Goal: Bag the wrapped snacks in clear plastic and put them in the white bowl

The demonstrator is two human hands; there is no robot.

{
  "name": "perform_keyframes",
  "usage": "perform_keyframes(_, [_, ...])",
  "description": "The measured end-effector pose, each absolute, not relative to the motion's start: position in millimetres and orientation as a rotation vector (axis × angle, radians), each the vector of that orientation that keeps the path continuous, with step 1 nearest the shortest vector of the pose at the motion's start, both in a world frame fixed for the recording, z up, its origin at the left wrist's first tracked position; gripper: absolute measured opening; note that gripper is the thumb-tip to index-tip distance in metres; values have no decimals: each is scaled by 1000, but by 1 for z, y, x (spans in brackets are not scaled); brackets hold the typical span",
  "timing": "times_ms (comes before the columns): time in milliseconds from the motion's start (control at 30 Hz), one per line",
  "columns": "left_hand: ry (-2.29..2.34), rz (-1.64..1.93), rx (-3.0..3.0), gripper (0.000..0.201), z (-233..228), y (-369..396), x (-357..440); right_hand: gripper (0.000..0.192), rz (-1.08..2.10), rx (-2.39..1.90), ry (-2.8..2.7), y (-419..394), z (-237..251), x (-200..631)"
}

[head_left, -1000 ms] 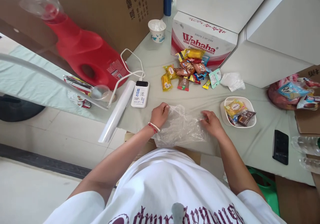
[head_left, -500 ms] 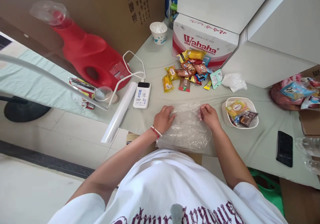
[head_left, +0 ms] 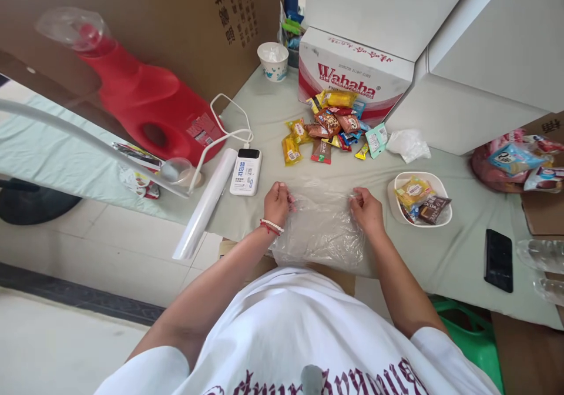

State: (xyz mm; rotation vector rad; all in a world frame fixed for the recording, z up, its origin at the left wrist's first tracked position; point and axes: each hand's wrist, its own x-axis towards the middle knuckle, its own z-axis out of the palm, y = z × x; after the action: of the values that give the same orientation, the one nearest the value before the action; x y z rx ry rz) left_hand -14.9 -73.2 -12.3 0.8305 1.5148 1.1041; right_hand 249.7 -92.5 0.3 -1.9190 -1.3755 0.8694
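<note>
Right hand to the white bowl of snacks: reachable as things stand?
Probably yes. The right hand pinches the clear plastic bag, and the white bowl sits just beside it, with bare tablecloth between.

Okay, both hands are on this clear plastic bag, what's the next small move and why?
Probably pull the far edge apart to open the mouth: the left hand and right hand each pinch that edge of the clear plastic bag, which lies flat on the table.

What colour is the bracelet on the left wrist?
Red and white bracelet, clearest in the head view.
</note>
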Motion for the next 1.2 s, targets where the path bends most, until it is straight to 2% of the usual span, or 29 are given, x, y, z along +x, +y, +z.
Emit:
perform_keyframes(67, [1589, 1110, 874, 42, -15, -71, -18, 42, 989, -1920, -1222, -84, -5, 256])
perform_keyframes(167, [1825, 1153, 1180, 35, -13, -75, -23, 39, 1074, -1886, -1071, -70, -6, 266])
perform_keyframes(267, [2051, 1223, 1697, 34, -7, -85, -25, 34, 1013, -1991, -1257, -61, 4, 276])
perform_keyframes(333, [1925, 1084, 2081, 32, -3, -91, -25, 34, 828, -2107, -1581, -51, 18, 280])
perform_keyframes(433, [1590, 655, 2405, 34, -4, -94, -30, 41, 378, -2131, -1973, -19, 43, 277])
perform_keyframes(500, [1527, 441, 2444, 43, -9, -93, -38, 45, 202, -2111, -2024, 16, 57, 266])
perform_keyframes(633, [1433, 244, 2479, 67, -15, -96, -56, 62, 73, -2073, -2123, 93, 63, 238])
perform_keyframes(733, [1456, 226, 2470, 73, -14, -101, -61, 45, -12, -2014, -2175, 120, 59, 233])
perform_keyframes(833, [1543, 251, 2441, 71, -13, -105, -58, 40, -56, -1953, -2002, 105, 68, 246])
perform_keyframes(933, [1571, 286, 2424, 70, -14, -107, -51, 42, 168, -1799, -1782, 60, 87, 257])
perform_keyframes(1033, [1560, 303, 2413, 68, -14, -107, -48, 48, 747, -1660, -1723, 9, 95, 245])
perform_keyframes(1133, [1547, 303, 2401, 65, -14, -106, -48, 42, 1357, -1459, -1856, -29, 75, 219])
perform_keyframes(1200, [1535, 310, 2399, 62, -14, -105, -50, 37, 1581, -1420, -1927, -43, 52, 208])
